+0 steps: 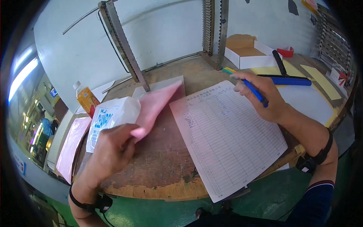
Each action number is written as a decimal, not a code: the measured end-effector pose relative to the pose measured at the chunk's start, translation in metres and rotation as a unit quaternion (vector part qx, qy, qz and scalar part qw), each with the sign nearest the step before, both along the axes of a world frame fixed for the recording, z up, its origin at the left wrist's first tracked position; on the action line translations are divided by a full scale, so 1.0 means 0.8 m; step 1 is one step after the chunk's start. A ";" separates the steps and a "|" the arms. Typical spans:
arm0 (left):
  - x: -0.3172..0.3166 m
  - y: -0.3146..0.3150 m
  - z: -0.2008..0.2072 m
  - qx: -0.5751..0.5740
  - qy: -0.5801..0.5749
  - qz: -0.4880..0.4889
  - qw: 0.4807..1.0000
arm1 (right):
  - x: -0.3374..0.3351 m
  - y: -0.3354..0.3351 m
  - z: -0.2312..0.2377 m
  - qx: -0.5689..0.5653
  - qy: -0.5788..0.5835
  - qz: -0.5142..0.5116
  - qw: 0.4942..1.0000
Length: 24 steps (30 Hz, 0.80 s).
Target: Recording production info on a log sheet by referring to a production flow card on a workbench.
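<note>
My left hand (115, 153) pinches the near corner of a pink sheet (157, 108), lifting it off the worn wooden table (159, 166). Beside that hand lies a white plastic bag (121, 111) with blue print. A blue pen (254, 90) rests in the closed fingers of my right hand (266, 100), above the far right edge of a printed form (230, 140). Handwriting fills the form's upper rows, and its bottom corner hangs past the table edge. Close to my right fingertips is a small green and yellow thing (229, 70), partly hidden.
Toothed metal uprights (123, 43) stand at the back. An orange-labelled bottle (87, 99) and pink-topped sheets (73, 143) sit at left. At right are an open white box (249, 55), a red holder (285, 52) and a blue bar-shaped tool with a black handle (291, 81).
</note>
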<state>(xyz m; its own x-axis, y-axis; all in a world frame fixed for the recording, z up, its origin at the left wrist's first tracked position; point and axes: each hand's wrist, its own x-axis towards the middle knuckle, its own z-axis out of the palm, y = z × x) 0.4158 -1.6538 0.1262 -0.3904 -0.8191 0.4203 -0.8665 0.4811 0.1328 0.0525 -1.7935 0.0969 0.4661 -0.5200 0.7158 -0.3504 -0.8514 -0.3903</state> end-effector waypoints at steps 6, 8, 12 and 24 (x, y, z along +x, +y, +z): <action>0.024 -0.001 -0.028 -0.001 0.170 0.087 0.982 | 0.000 -0.006 -0.012 0.068 -0.030 0.003 0.997; 0.022 -0.003 -0.032 -0.007 0.180 0.087 0.980 | 0.000 -0.004 -0.008 0.085 0.017 -0.029 0.996; 0.027 -0.004 -0.032 -0.007 0.169 0.103 0.980 | 0.002 -0.002 -0.011 0.121 -0.006 -0.041 0.992; 0.015 0.010 -0.017 -0.095 0.001 0.104 0.990 | 0.002 0.007 -0.006 0.136 0.005 -0.016 0.991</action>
